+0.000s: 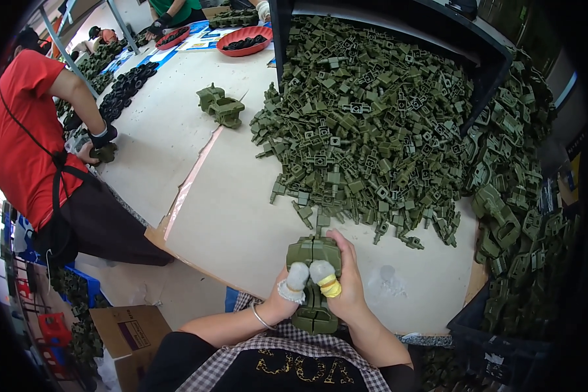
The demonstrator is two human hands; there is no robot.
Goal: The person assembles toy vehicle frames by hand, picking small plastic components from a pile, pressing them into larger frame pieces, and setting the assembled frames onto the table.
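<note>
Close to my body, my left hand (285, 297) and my right hand (347, 282) are closed around a pair of olive-green moulded plastic shell halves (302, 251). A dark seam runs lengthwise between the two halves. Both thumbs press on top, the left one in a pale cover, the right one in a pale cover bound with yellow tape. My other fingers go round the outer sides and are mostly hidden. Just beyond the shell's far end lie small olive-green plastic parts (333, 176), the near edge of a large heap.
A dark bin frame (398, 29) stands over the heap. Larger green shells (503, 222) pile up on the right. An assembled green piece (221, 106) sits farther off on the tabletop (222, 189). On the left, a person in red (29, 124) handles a part. Red trays (244, 41) hold black pieces.
</note>
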